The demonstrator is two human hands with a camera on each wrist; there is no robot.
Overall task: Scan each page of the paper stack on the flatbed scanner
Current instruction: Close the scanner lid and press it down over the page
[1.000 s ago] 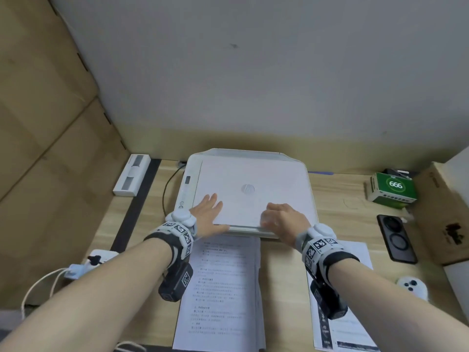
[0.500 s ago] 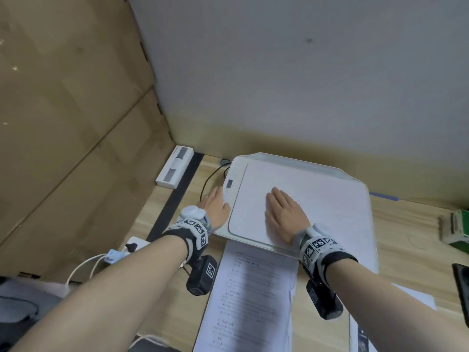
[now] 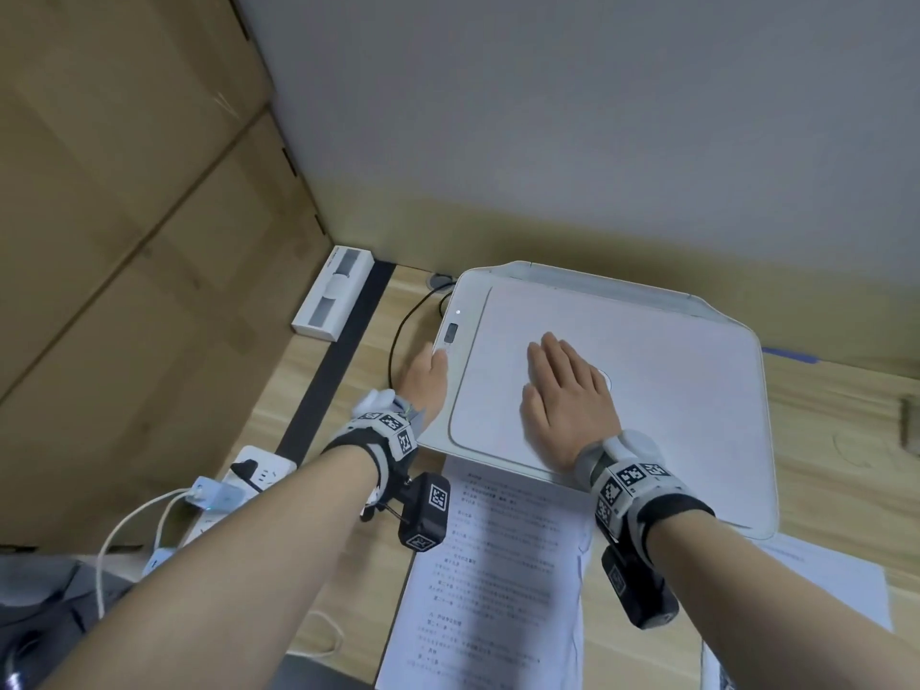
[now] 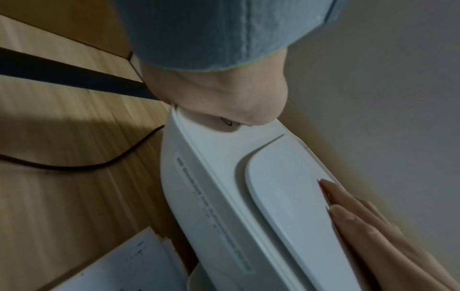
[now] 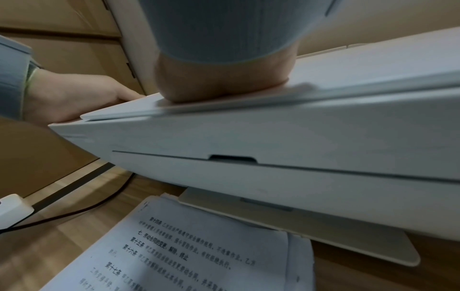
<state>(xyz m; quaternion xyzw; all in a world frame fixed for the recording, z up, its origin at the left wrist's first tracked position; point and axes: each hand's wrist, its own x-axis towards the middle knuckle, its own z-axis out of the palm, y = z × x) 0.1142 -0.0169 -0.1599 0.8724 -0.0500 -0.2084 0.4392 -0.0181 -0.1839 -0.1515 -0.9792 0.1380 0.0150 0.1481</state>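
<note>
While the lid (image 3: 647, 390) of the flatbed scanner (image 3: 737, 510) is kept down by the right hand (image 3: 567, 400), which is laid flat with its fingers straight and holds nothing, the control strip (image 3: 450, 336) along the scanner's left edge is reached by the left hand (image 3: 425, 381). A fingertip appears to be set at a button there; how the other fingers lie cannot be told from any view. The paper stack (image 3: 498, 580) lies face up on the desk (image 3: 308, 390), just in front of the scanner and partly tucked under its front edge. The step in hand is judged to be starting a scan. One short, square press is best given, and the lid's pressure is best kept even and unmoving so that the page beneath is not shifted or blurred.
</note>
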